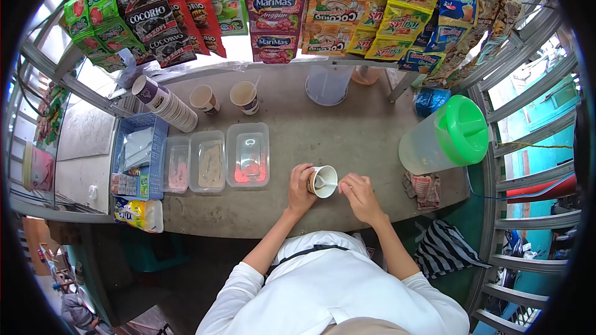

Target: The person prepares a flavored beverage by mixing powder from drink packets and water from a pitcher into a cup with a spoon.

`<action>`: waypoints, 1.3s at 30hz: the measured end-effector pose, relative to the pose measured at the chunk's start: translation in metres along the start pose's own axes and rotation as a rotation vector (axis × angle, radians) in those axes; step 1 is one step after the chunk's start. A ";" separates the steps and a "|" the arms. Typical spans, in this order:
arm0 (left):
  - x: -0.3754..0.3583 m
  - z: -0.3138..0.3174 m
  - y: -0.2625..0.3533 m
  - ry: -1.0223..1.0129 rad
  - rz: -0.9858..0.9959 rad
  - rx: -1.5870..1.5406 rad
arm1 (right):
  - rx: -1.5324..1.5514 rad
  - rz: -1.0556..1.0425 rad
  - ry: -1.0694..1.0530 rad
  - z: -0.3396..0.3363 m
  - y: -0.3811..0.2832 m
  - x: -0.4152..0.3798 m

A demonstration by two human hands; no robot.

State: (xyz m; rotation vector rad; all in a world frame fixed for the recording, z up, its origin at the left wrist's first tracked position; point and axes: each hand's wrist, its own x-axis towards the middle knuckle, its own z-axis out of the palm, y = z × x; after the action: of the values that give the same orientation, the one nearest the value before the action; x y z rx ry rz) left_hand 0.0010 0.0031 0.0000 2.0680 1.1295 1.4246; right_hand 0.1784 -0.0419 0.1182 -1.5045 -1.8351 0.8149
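Note:
A paper cup [315, 189] with a printed outside tilts toward me over the counter, and my left hand [301, 190] is wrapped round its side. Inside the cup shows the white head of a plastic spoon [322, 181]. Its handle runs over the rim to my right hand [360, 197], whose fingers are pinched on the end. What lies at the bottom of the cup is too small to tell. To the left stand clear plastic tubs, one holding pink powder [251, 172] and another a tan powder [211, 167].
A stack of paper cups [164, 104] leans behind a blue basket [138, 155]. Two paper cups [244, 97] stand at the back. On the right are a green-lidded jug [439, 136] and a striped cloth [424, 189]. Drink sachets [276, 12] hang overhead.

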 end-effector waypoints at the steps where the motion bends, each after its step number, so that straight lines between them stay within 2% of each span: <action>1: -0.002 0.001 -0.003 0.002 0.001 -0.007 | 0.035 0.009 -0.034 -0.002 -0.001 -0.001; 2: -0.005 0.002 -0.005 0.004 0.001 -0.014 | 0.028 -0.023 -0.017 -0.003 -0.004 -0.001; 5: -0.018 0.005 -0.006 0.020 -0.175 -0.066 | -0.021 -0.116 0.013 -0.008 -0.016 -0.002; 10: -0.020 0.005 -0.008 0.011 -0.108 -0.050 | -0.105 -0.191 -0.099 -0.011 -0.020 -0.006; 13: -0.008 0.000 -0.003 0.034 -0.006 0.009 | -0.191 -0.177 0.034 -0.005 -0.021 -0.004; 16: -0.006 0.000 -0.003 0.036 0.008 0.047 | -0.155 -0.077 -0.087 -0.006 -0.015 -0.006; 19: -0.005 -0.001 -0.001 0.022 0.009 0.065 | -0.054 -0.056 0.021 -0.002 -0.014 -0.007; 22: -0.003 -0.002 0.001 0.010 0.006 0.073 | -0.041 -0.029 -0.035 -0.001 -0.007 -0.009; 31: -0.003 -0.002 0.002 0.004 0.011 0.081 | 0.034 0.006 0.056 0.001 -0.001 -0.010; 39: -0.002 -0.002 0.003 0.011 0.003 0.069 | 0.025 0.006 0.021 -0.001 -0.002 -0.011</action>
State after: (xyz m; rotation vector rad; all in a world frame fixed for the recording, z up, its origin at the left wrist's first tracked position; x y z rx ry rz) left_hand -0.0004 -0.0006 0.0017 2.1124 1.1958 1.4186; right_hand 0.1793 -0.0533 0.1197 -1.4983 -1.7995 0.8196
